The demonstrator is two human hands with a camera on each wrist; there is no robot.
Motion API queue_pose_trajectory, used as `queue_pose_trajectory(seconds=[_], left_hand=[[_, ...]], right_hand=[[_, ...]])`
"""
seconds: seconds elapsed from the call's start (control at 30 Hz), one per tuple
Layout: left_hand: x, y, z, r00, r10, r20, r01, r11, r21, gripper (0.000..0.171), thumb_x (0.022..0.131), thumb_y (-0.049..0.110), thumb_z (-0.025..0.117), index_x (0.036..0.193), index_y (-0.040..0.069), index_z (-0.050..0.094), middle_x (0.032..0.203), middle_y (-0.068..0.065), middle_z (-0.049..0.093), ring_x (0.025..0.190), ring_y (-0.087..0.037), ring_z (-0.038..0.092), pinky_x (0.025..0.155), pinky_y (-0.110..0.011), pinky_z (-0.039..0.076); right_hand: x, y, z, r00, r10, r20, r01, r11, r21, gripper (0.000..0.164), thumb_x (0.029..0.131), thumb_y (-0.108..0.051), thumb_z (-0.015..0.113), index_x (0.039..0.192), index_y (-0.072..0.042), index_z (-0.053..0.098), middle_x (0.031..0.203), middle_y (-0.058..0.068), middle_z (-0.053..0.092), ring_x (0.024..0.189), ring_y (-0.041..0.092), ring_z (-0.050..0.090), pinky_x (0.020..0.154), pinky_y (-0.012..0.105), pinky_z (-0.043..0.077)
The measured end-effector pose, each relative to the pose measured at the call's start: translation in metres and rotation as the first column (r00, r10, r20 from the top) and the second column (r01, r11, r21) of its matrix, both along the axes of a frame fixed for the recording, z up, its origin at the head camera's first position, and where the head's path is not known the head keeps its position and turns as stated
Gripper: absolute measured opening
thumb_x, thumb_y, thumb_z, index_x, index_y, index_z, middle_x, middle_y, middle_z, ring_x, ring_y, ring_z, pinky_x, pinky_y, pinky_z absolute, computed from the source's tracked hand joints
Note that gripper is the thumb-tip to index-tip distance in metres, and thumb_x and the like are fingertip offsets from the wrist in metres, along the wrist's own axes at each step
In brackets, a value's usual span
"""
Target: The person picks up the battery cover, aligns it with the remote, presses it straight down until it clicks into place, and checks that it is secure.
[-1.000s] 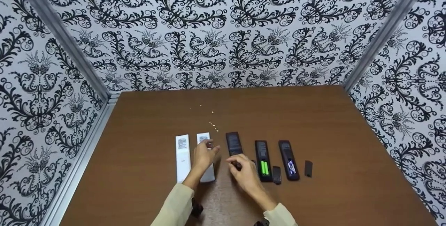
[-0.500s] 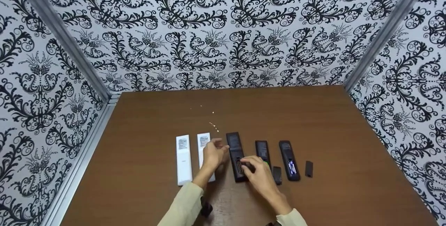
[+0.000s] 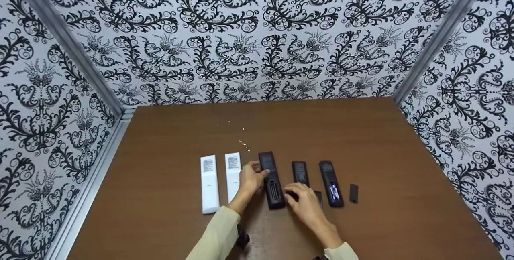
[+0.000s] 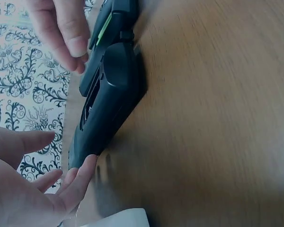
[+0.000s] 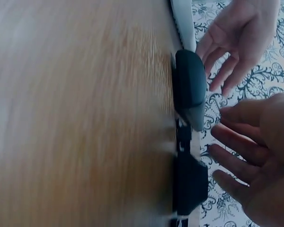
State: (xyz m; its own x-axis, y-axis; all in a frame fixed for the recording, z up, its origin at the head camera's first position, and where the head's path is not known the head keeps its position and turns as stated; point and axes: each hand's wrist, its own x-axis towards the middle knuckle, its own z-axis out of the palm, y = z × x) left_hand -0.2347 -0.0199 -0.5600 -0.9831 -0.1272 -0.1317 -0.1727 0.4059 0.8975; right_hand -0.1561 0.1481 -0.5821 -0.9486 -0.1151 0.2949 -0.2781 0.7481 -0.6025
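Observation:
A long black remote control [image 3: 270, 171] lies face down mid-row, its battery compartment uncovered. What the compartment holds is too dark to tell. My left hand [image 3: 252, 177] is at the remote's left side. In the left wrist view its fingertips touch or nearly touch that side, with the thumb raised. My right hand [image 3: 307, 204] hovers just right of the remote, fingers loosely bent, and no held thing shows between them in the right wrist view. A small dark piece [image 5: 183, 135] sits beside the remote, below the right hand. A shorter black remote [image 3: 299, 171] is partly hidden behind the right hand.
Two white remotes [image 3: 209, 187] lie to the left. On the right, another black remote [image 3: 332, 187] shows batteries in its bay, with a loose battery cover [image 3: 353, 193] beyond it. Pale crumbs [image 3: 245, 145] dot the table. Patterned walls enclose the table.
My right hand has moved right, off the long black remote, uncovering its battery compartment. My left hand has moved right from over the white remote to the black remote's side.

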Motion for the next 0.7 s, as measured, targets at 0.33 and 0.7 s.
queue_pose_trajectory(seconds=[0.33,0.7], left_hand=[[-0.003,0.007,-0.006,1.0,-0.016,-0.012,0.014,0.995,-0.099,0.047,0.081,0.01,0.082,0.12,-0.008,0.063,0.103,-0.02,0.073,0.097,-0.03,0.069,0.09,-0.041,0.056],[-0.004,0.018,0.0,0.999,0.007,0.034,0.002,0.967,-0.256,0.069,0.074,0.026,0.089,0.125,-0.006,0.056,0.103,-0.02,0.066,0.097,-0.032,0.064,0.093,-0.045,0.052]], right_hand=[[0.003,0.012,0.0,0.991,0.104,0.086,-0.111,0.991,0.079,0.026,0.082,-0.008,0.079,0.106,0.0,0.074,0.12,0.017,0.071,0.122,0.039,0.06,0.107,0.057,0.043],[-0.002,0.012,-0.004,0.992,0.128,-0.001,-0.126,0.977,0.174,0.023,0.075,-0.005,0.082,0.096,0.0,0.075,0.111,0.015,0.073,0.113,0.033,0.064,0.098,0.048,0.052]])
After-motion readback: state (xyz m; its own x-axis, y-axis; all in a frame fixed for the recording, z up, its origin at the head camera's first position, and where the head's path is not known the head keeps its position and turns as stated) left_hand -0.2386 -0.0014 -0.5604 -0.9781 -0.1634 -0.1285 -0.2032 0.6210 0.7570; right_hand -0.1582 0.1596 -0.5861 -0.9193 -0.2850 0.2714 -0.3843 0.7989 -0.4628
